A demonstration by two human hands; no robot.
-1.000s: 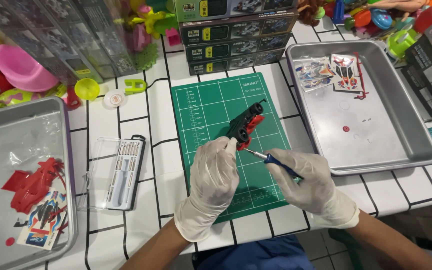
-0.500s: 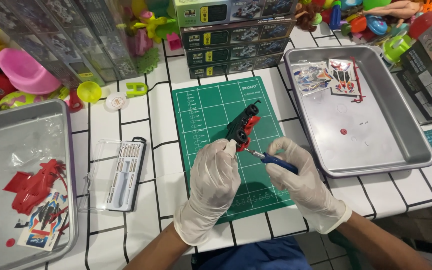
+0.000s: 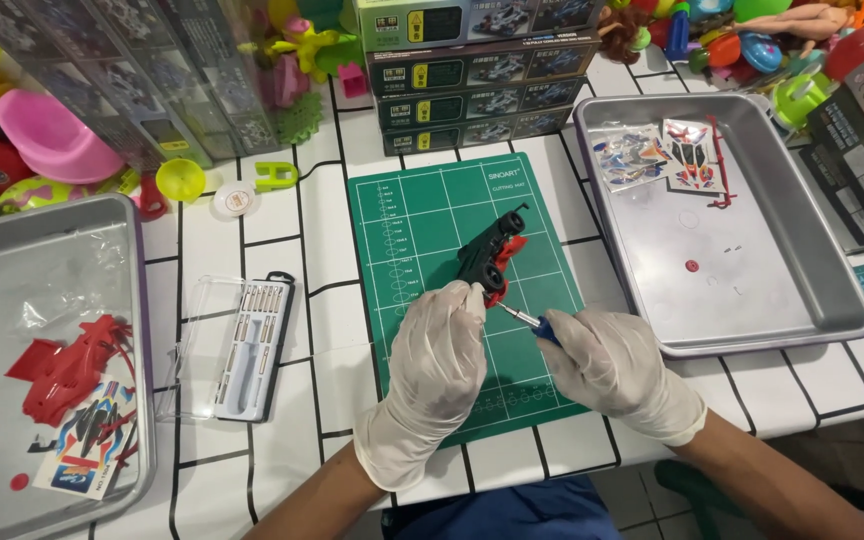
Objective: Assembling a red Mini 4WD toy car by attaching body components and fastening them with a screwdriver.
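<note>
Head view: on the green cutting mat [image 3: 422, 215], the gloved left hand [image 3: 437, 365] pinches the black-and-red toy car chassis [image 3: 492, 258] while the right hand [image 3: 617, 365] grips a small blue screwdriver [image 3: 532, 323] closed, tip near it; seemingly mid-screwing, needing steady alignment

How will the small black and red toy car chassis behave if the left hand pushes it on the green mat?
The toy car chassis probably rolls easily, since wheels show at its ends. It looks like light plastic, so the left hand touching its near end may shift it.
</note>
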